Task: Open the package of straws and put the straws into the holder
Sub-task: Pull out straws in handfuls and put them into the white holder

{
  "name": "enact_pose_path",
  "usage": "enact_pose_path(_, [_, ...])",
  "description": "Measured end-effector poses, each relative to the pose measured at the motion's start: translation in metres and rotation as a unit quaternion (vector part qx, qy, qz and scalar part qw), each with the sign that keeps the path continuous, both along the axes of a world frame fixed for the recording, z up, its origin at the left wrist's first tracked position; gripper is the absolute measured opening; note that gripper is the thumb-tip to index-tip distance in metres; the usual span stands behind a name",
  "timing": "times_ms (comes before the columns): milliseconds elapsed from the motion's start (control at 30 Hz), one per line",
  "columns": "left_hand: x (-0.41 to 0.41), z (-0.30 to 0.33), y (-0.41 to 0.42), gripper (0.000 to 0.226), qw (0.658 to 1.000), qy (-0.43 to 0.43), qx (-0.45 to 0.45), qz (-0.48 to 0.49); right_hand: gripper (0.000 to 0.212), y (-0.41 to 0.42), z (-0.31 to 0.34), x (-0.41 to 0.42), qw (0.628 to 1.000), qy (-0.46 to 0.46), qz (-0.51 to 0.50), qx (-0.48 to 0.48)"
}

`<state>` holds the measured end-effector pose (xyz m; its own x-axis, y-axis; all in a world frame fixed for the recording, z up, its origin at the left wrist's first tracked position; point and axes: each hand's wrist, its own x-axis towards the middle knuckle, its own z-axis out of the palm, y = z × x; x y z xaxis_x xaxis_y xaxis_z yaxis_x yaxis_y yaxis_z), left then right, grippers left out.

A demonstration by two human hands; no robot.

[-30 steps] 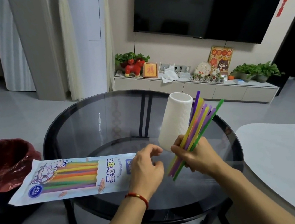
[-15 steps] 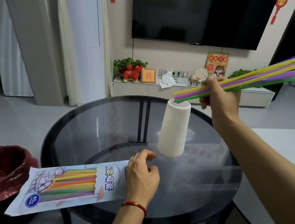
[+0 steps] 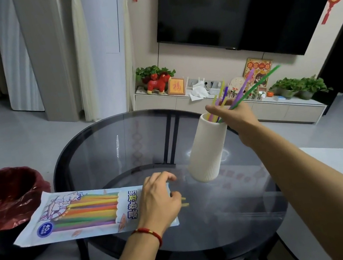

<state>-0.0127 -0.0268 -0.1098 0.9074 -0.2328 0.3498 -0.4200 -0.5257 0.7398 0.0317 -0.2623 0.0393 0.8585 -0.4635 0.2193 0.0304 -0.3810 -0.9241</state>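
Where the round glass table (image 3: pixel 101 150) came nearest the camera, the left hand (image 3: pixel 159 202) lay palm down on the right end of the straw package (image 3: pixel 82 212), its fingers loosely curled and pressing the wrapper to the glass; a red cord bracelet (image 3: pixel 148 232) circled that wrist. Two yellowish straw ends (image 3: pixel 185 201) poked out from under the hand at the package's open right end. The package lay flat along the near left of the table, its left end overhanging the rim just beside a bin lined with a dark red bag (image 3: pixel 4 196).

Farther in and to the right stood the white ribbed holder (image 3: pixel 208 153), upright on the glass. Over its mouth the right hand (image 3: pixel 235 117) was closed around a bunch of coloured straws (image 3: pixel 247 87), whose lower ends were inside the holder while the green, purple and yellow tops fanned up and to the right.

Beyond the table, a low cabinet (image 3: pixel 230 106) ran along the far wall under a dark television (image 3: pixel 236 5).
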Motion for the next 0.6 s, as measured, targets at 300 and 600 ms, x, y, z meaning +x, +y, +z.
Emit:
enact_pose_path(300, [0.011,-0.010,0.029,0.116,0.943,-0.001,0.324,-0.078,0.080,-0.004,0.000,-0.023,0.996,-0.083,0.003,0.018])
enact_pose_path(600, [0.013,-0.011,0.037,0.130,0.925,-0.029,0.368,-0.093,0.039,0.034,-0.073,-0.088,0.841,-0.232,0.024,-0.488])
